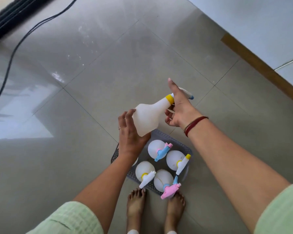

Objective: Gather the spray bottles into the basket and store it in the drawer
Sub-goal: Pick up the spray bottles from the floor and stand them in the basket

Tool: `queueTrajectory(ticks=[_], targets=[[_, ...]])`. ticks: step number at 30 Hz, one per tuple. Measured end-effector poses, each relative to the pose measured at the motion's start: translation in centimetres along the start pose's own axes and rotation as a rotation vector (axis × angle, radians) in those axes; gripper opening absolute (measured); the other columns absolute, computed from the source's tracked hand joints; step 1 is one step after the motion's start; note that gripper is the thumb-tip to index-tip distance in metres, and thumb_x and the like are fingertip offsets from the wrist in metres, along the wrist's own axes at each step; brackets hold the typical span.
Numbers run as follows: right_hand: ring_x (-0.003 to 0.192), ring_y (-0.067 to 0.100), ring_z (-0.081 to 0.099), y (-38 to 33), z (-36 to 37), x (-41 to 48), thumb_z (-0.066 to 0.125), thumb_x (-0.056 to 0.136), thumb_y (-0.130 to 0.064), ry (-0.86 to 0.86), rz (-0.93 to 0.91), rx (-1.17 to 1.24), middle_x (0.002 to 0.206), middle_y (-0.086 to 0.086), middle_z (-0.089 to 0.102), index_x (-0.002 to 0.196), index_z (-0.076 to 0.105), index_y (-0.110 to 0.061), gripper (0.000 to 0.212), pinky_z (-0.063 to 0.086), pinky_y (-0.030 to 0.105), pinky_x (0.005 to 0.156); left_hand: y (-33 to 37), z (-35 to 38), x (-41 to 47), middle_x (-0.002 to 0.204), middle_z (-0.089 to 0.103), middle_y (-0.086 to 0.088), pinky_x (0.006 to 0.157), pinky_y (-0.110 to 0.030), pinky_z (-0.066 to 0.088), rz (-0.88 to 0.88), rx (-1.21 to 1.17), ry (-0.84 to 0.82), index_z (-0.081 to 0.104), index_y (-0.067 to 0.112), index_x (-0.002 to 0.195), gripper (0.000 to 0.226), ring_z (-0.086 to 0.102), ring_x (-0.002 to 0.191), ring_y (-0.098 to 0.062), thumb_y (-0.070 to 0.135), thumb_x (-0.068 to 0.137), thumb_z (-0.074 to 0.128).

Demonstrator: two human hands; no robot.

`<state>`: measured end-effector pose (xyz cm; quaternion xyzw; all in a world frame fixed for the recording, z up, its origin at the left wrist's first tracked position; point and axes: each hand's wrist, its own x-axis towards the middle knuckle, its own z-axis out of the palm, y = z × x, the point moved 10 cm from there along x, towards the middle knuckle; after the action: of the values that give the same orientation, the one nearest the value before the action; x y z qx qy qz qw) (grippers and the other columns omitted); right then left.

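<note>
I hold a white spray bottle (pixel 148 116) with a yellow collar tilted above the floor. My left hand (pixel 130 132) cups its base. My right hand (pixel 178 108) grips its neck and trigger head, thumb raised. Just below stands a grey perforated basket (pixel 167 138) on the floor. It holds several white spray bottles upright: one with a pink-and-blue head (pixel 156 148), two with yellow-and-white heads (pixel 174 160) (pixel 144 170), and one with a pink head (pixel 163 180). A further bottle is mostly hidden under my left wrist.
My bare feet (pixel 136 203) stand at the basket's near edge. A black cable (pixel 12 56) runs over the tiled floor at the left, beside a dark object at the top-left corner. A wooden skirting (pixel 260 66) and white wall run along the right.
</note>
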<state>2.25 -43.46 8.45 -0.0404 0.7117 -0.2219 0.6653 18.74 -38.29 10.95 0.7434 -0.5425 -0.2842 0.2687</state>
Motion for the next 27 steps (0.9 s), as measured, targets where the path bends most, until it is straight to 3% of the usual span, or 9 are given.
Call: queueTrajectory(ticks=[5,9,12,16,20,23,27], targets=[[0.060,0.011,0.042,1.3,1.0,-1.0,0.057,0.069,-0.071,-0.017,-0.074,-0.008,0.076,-0.002,0.044,0.080,0.045,-0.023,0.051,0.035,0.012,0.037,-2.3,0.3,-1.8,0.136,0.033,-0.017,0.086,-0.043,0.051,-0.014,0.109,-0.076,0.023,0.023,0.141,0.092,0.043,0.120,-0.037,0.020,0.067,0.078],[0.060,0.010,0.045,0.6,2.7,-2.0,0.058,0.078,-0.051,-0.012,-0.316,-0.216,0.071,-0.007,0.047,0.078,0.052,-0.024,0.028,0.036,0.021,0.050,-4.3,0.4,-3.0,0.143,0.030,-0.013,0.094,-0.043,0.046,-0.003,0.285,-0.193,0.024,0.021,0.148,0.100,0.042,0.122,-0.036,0.017,0.064,0.078],[0.066,0.007,0.053,0.7,4.2,-2.6,0.062,0.078,-0.047,-0.043,-0.445,-0.364,0.072,-0.010,0.055,0.072,0.054,-0.025,0.023,0.041,0.024,0.056,-6.2,-0.3,-3.5,0.147,0.026,-0.009,0.098,-0.041,0.043,-0.047,0.380,-0.263,0.025,0.022,0.147,0.095,0.040,0.125,-0.034,0.019,0.066,0.075],[0.074,0.005,0.055,3.4,5.3,-1.4,0.066,0.078,-0.045,-0.113,-0.420,-0.474,0.080,-0.010,0.059,0.077,0.055,-0.025,0.023,0.045,0.028,0.065,-8.0,-1.0,-4.2,0.147,0.025,-0.007,0.099,-0.041,0.041,-0.101,0.383,-0.313,0.029,0.021,0.144,0.077,0.037,0.128,-0.033,0.018,0.075,0.065],[0.074,0.008,0.053,7.1,5.2,0.8,0.068,0.078,-0.033,-0.120,-0.336,-0.537,0.083,-0.005,0.058,0.095,0.058,-0.019,0.024,0.049,0.035,0.078,-8.1,-0.8,-4.6,0.146,0.028,-0.008,0.102,-0.040,0.039,-0.095,0.329,-0.317,0.033,0.019,0.141,0.067,0.040,0.128,-0.032,0.016,0.080,0.059],[0.072,0.011,0.055,9.3,5.2,2.1,0.067,0.079,-0.018,-0.119,-0.291,-0.493,0.080,-0.004,0.056,0.094,0.054,-0.020,0.019,0.053,0.029,0.071,-7.7,-0.1,-4.6,0.144,0.031,-0.008,0.104,-0.040,0.038,-0.089,0.287,-0.332,0.035,0.018,0.141,0.066,0.040,0.128,-0.031,0.015,0.080,0.058],[0.070,0.016,0.055,11.7,5.6,3.7,0.069,0.077,-0.008,-0.125,-0.233,-0.418,0.079,0.000,0.056,0.105,0.053,-0.017,0.033,0.054,0.034,0.081,-6.9,1.4,-4.4,0.140,0.035,-0.008,0.101,-0.042,0.043,-0.044,0.255,-0.389,0.032,0.019,0.143,0.071,0.044,0.122,-0.031,0.013,0.078,0.059]])
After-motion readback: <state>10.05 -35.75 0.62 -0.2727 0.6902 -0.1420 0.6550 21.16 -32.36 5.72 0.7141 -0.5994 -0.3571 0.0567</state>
